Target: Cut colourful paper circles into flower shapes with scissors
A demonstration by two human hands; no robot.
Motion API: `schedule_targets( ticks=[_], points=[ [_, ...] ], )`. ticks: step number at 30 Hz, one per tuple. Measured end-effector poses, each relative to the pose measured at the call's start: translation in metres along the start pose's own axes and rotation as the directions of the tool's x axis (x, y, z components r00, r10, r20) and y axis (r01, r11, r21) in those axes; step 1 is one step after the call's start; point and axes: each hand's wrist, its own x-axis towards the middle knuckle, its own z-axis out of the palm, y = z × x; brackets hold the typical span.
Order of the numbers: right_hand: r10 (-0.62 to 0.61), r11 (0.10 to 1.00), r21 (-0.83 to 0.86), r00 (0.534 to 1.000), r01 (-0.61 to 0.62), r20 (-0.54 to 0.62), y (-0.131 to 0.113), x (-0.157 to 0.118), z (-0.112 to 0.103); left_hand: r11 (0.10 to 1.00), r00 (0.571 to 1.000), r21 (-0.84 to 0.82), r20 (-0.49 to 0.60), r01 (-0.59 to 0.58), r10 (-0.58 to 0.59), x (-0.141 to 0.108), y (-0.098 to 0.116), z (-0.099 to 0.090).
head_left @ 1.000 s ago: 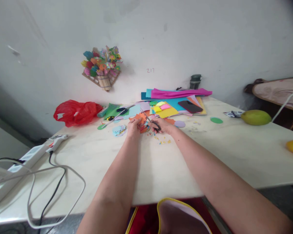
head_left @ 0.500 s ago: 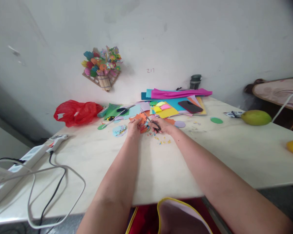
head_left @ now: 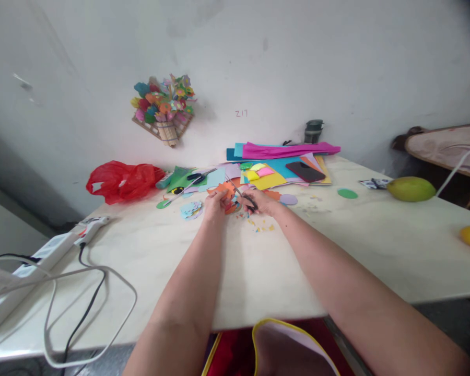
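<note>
My left hand (head_left: 216,201) is closed on an orange paper cutout (head_left: 227,189) with a scalloped edge. Black-handled scissors (head_left: 250,202) are gripped in my right hand (head_left: 260,201), their blades pointing up and left beside the orange paper. Under and around both hands lie more orange paper pieces and tiny yellow and blue scraps (head_left: 263,226). A small heap of light-blue paper cutouts (head_left: 191,210) rests left of my left hand. To the right of my right hand is a lilac paper disc (head_left: 289,199).
Behind the hands lie coloured sheets (head_left: 272,181), a dark phone (head_left: 304,171) and second scissors (head_left: 196,178). A red plastic bag (head_left: 123,181) sits back left. Power strip (head_left: 57,249) and loose cables occupy the left edge; a green disc (head_left: 347,194) and a mango (head_left: 411,189) are right.
</note>
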Motion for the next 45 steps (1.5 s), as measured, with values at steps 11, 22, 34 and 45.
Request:
schedule_targets(
  ticks=[11, 22, 34, 45],
  points=[
    [-0.006, 1.000, -0.007, 1.000, 0.007, 0.016, -0.001, -0.001, 0.000, 1.000, 1.000, -0.004, -0.017, 0.004, -0.004, -0.004, 0.003, 0.005],
    [-0.024, 0.999, -0.041, 0.999, 0.025, 0.029, 0.000, -0.002, -0.001, 0.999, 1.000, 0.027, 0.000, 0.022, -0.022, -0.004, 0.004, 0.005],
    [-0.043, 0.998, -0.039, 0.997, 0.045, 0.058, 0.004, 0.000, -0.004, 1.000, 1.000, 0.012, -0.025, -0.017, 0.017, -0.005, 0.004, 0.009],
    [-0.028, 0.998, -0.052, 0.999, 0.030, 0.040, -0.001, -0.003, -0.001, 1.000, 1.000, 0.001, -0.006, -0.014, 0.014, -0.006, 0.004, 0.006]
  ],
)
